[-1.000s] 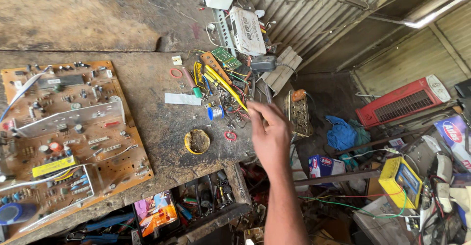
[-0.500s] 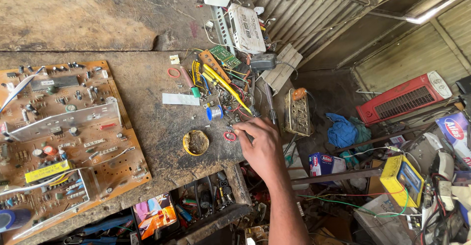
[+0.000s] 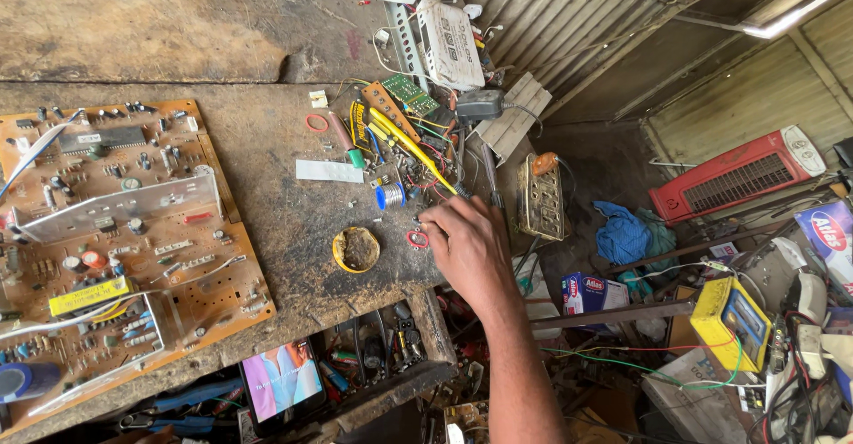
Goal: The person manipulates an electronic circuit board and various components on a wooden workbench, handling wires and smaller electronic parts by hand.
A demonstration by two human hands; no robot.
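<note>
The right hand (image 3: 466, 248) reaches over the far edge of the table (image 3: 267, 204), knuckles up, fingers curled down toward the surface. Its fingertips (image 3: 428, 228) close in just beside a small red ring (image 3: 417, 240); whether they already pinch it, or something smaller under them, I cannot tell, since the back of the hand hides the grip. The ring lies flat on the wood, so nothing looks lifted yet. The left hand is out of view.

Near the fingers sits a round yellow tin (image 3: 356, 249) with dark paste inside, and beyond it a small spool of solder (image 3: 389, 196). Further off lies a tangle of wires and small parts with a yellow-handled tool (image 3: 410, 146), a white strip (image 3: 330, 171) and a second red ring (image 3: 316, 123).

The large brown circuit board (image 3: 115, 248) rests well apart on the near side of the table, untouched by any hand. Judging from this, the work stands at the fetching stage: a small item is being picked from the clutter, and anything to be done on the board itself is left. Below the table edge a phone (image 3: 283, 380) glows among tools.
</note>
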